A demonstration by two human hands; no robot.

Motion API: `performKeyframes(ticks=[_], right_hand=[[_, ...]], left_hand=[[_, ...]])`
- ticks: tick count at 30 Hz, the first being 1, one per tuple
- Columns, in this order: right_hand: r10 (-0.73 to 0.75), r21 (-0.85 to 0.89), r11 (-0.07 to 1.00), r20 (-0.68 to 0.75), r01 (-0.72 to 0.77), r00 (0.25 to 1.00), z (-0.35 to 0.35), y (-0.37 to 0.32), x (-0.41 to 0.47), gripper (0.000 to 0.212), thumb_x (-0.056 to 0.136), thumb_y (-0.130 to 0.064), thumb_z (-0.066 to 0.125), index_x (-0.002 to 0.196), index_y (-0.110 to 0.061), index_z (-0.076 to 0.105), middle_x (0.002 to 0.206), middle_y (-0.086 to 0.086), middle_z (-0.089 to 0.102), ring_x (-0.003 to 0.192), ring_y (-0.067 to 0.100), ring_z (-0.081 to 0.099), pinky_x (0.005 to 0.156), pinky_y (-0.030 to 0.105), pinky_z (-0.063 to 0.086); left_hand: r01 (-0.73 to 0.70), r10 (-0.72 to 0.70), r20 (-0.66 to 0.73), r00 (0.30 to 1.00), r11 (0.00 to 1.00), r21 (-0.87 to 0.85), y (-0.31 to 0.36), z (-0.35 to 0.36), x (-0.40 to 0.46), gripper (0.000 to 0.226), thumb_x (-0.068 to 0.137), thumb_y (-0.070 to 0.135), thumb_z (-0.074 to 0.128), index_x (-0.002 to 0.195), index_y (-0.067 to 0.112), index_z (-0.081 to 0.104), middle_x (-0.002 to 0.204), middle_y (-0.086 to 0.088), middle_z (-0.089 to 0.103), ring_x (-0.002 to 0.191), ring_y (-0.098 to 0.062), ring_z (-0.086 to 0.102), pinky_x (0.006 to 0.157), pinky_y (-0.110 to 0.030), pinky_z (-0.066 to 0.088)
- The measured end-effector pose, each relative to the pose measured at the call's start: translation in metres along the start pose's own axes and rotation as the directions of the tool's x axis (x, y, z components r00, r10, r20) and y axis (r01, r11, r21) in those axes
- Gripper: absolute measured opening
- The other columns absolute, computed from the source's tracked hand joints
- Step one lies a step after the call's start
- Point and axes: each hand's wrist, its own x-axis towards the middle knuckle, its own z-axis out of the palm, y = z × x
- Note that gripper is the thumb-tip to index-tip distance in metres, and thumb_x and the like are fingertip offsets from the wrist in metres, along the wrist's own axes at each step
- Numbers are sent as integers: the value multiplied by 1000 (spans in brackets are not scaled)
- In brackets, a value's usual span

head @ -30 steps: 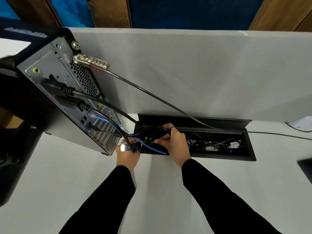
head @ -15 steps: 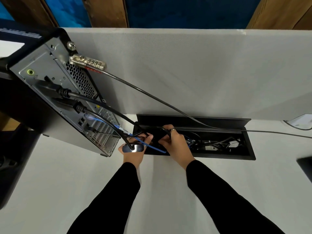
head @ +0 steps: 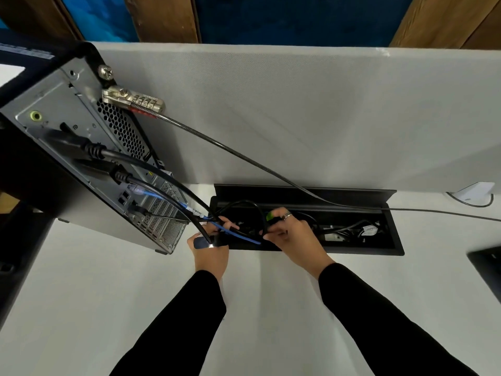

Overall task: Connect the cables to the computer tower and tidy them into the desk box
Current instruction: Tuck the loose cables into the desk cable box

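Gripping black cables (head: 245, 206) over the desk box (head: 390, 246), left hand (head: 212, 246) and right hand (head: 292, 234) both closed

The computer tower (head: 67, 137) shows a dull silver back panel with a black honeycomb vent grille, a lime-green audio port and black sides, and from it run black cables (head: 151, 164) and one bright blue cable (head: 238, 236). The desk box (head: 390, 240) is matte black, set in a plain white table (head: 81, 308) before a pale grey, finely speckled partition (head: 298, 118). The lock (head: 134, 101) is shiny silver with a red band, its cord dark grey; both sleeves are black, and a small green piece shows by the right hand (head: 292, 234).
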Motion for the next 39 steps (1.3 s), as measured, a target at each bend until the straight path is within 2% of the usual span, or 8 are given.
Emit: performKeyframes(ticks=[2, 7, 10, 14, 18, 25, 33, 39], right_hand=[[-4, -31, 1000, -6, 4, 1000, 7, -1, 2, 29, 83, -8, 66, 109, -11, 54, 88, 0, 70, 79, 4, 65, 75, 11, 50], [-45, -185, 982, -37, 38, 998, 25, -1, 4, 31, 85, -10, 62, 113, -9, 49, 88, 7, 72, 83, 20, 67, 70, 24, 49], [-29, -179, 984, -61, 17, 998, 34, -4, 7, 36, 87, -9, 60, 119, -10, 44, 89, 7, 72, 85, 22, 66, 67, 23, 45], [-13, -178, 984, -61, 2, 998, 32, -3, 5, 42, 87, -9, 60, 125, -12, 41, 93, 5, 71, 88, 23, 65, 70, 27, 47], [-4, -178, 984, -78, -10, 997, 23, -2, 2, 42, 83, -11, 66, 118, -14, 45, 92, 3, 72, 88, 20, 67, 79, 37, 53], [26, -185, 982, -42, -34, 999, 23, -3, 9, 37, 81, -12, 69, 111, -12, 47, 83, 6, 72, 81, 18, 68, 73, 29, 53], [0, -88, 996, 59, 6, 998, 9, -3, 0, 33, 85, -4, 62, 114, -10, 49, 95, 5, 70, 90, 10, 64, 85, 21, 51], [-64, -179, 984, -247, 19, 967, -13, 26, -21, 18, 84, -2, 60, 99, -12, 60, 96, 4, 66, 87, 13, 63, 76, 17, 48]], left_hand=[[-76, 75, -28, 997, 997, -33, 3, 1, 0, 9, 86, -6, 57, 93, -11, 61, 79, -1, 57, 70, 16, 60, 74, -2, 44], [-124, 113, 90, 990, 985, 123, -15, -6, 8, 23, 69, 19, 72, 78, 40, 65, 88, 16, 70, 101, -22, 63, 105, -50, 37], [-91, 84, 44, 995, 975, 204, -25, -11, 18, 13, 65, 39, 63, 79, 37, 62, 105, -7, 64, 104, -29, 57, 99, -49, 43], [-145, 166, -4, 986, 874, 464, -20, -15, 20, 20, 73, 16, 57, 85, 20, 72, 101, -13, 64, 101, -36, 56, 93, -32, 26], [-178, 204, 6, 979, 839, 515, -21, -18, 19, 28, 72, 27, 52, 86, 18, 74, 96, -11, 68, 103, -33, 57, 87, -28, 21], [-118, 181, -22, 983, 723, 681, -30, -14, 24, 63, 60, 78, 33, 85, 35, 71, 92, 4, 66, 103, -29, 52, 73, -17, 7], [57, 5, -105, 994, 816, 576, -22, -2, 23, 12, 82, 40, 59, 85, 29, 57, 108, 1, 59, 109, -22, 43, 69, -19, 4], [-22, 81, -62, 995, 767, 641, -22, -4, 21, 8, 85, 37, 57, 88, 33, 64, 114, 2, 59, 115, -21, 43, 75, -22, 7]])
